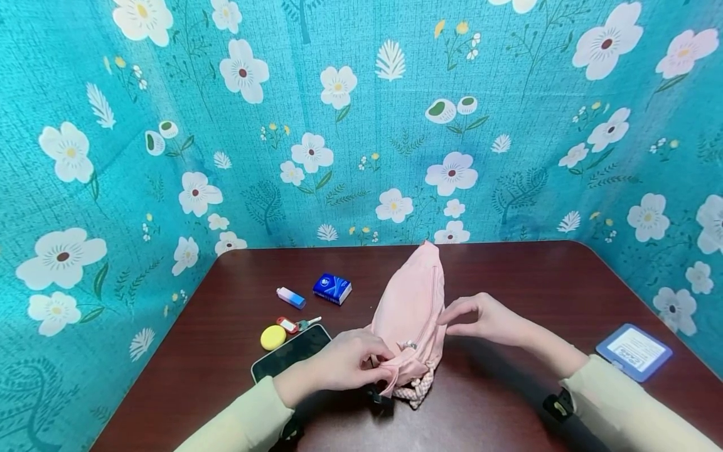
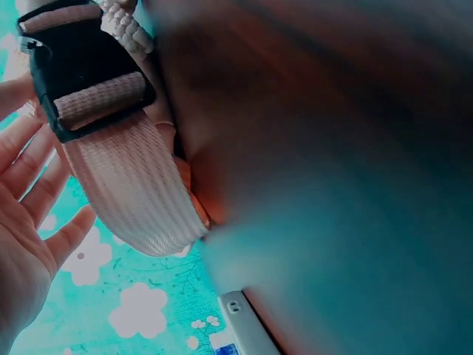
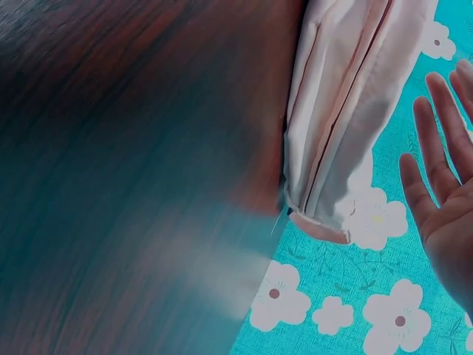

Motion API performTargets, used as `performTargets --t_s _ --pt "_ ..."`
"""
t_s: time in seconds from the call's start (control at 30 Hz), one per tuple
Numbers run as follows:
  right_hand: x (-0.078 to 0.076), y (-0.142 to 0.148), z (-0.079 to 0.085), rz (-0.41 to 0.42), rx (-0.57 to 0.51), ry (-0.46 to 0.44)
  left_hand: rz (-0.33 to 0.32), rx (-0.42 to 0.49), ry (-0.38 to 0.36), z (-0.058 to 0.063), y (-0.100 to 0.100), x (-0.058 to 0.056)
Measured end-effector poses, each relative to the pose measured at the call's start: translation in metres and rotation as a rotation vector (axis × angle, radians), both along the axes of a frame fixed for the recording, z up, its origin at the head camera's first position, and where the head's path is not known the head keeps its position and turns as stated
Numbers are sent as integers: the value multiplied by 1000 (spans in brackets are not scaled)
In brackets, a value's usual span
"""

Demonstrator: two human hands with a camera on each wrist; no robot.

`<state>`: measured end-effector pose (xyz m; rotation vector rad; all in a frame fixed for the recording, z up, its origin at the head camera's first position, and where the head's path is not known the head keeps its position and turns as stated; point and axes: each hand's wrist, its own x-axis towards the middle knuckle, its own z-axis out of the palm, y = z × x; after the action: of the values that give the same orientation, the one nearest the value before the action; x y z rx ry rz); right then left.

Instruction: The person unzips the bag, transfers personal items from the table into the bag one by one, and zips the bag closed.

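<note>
A pink fabric bag (image 1: 403, 304) with a zipper line, a braided cord (image 1: 419, 390) and a black buckle (image 2: 92, 70) on a webbing strap (image 2: 144, 185) lies on the table, its narrow end pointing away. My left hand (image 1: 353, 361) pinches the near end of the bag between thumb and index finger. At the bag's right side, the thumb and index finger of my right hand (image 1: 488, 320) pinch the edge by the zipper, while its other fingers stretch out straight. In the right wrist view the zipper seam of the bag (image 3: 344, 111) shows, but that pinch is hidden.
Left of the bag lie a phone (image 1: 290, 353), a yellow round item (image 1: 273, 338), a key (image 1: 309, 322) with a red tag (image 1: 287, 324), a blue-and-pink stick (image 1: 290, 297) and a blue packet (image 1: 332, 288). A blue-framed card holder (image 1: 634, 351) lies far right on the dark table (image 1: 508, 270).
</note>
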<state>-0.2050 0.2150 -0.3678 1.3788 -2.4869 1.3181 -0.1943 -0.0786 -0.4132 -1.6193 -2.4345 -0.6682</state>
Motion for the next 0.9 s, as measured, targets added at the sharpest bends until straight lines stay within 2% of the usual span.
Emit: performTargets --t_s 0.2,0.43,0.6,0.9 --pt "-5 -13 -2 48 -22 -31 -18 1 86 3 2 3" --pt "-7 -32 -4 107 -57 -7 -28 14 227 9 2 8" --pt "-5 -43 -1 99 -37 -25 -27 21 237 11 2 9" --pt "-7 -54 -9 125 15 8 -15 29 228 13 1 11"
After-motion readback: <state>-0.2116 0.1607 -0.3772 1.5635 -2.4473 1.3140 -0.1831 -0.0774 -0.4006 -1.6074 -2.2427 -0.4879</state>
